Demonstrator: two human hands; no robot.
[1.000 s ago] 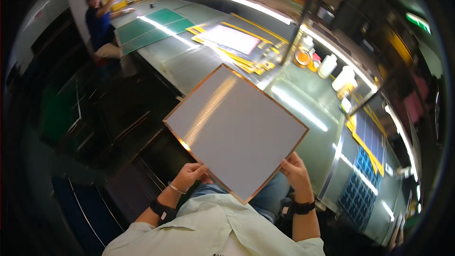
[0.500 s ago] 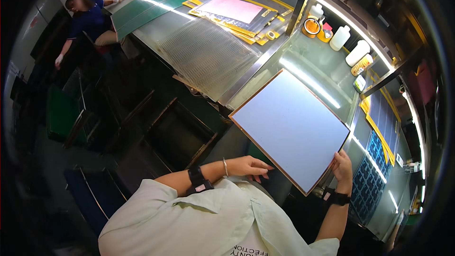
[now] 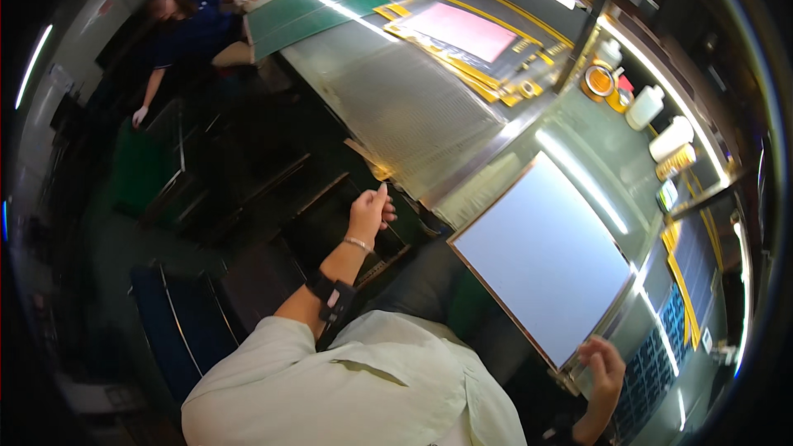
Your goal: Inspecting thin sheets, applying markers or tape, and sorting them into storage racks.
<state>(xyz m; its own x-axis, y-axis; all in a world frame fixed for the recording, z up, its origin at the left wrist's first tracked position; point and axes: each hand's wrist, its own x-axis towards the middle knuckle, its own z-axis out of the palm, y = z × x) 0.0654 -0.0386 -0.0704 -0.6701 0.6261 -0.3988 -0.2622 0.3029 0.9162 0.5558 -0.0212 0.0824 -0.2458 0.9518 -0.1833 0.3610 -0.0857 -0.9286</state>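
A pale bluish-white rectangular panel with thin brown edges lies on the glassy worktable, its near corner jutting past the table's front edge. My right hand is beside the panel's near right corner, fingers loosely bent and apart, with nothing seen in it. To the left of the panel, away from the table, my left hand is raised with the thumb up and the fingers half curled. It appears to hold nothing. Dark bands circle both wrists.
A mesh sheet and a pink sheet among yellow-edged films lie on the far table. Bottles and tape rolls line the right side. Beyond green boards a co-worker bends. Dark racks stand left.
My left hand has moved up and left, away from the panel. My right hand has let go of the panel's right edge. The panel now rests lower on the table; the view has shifted.
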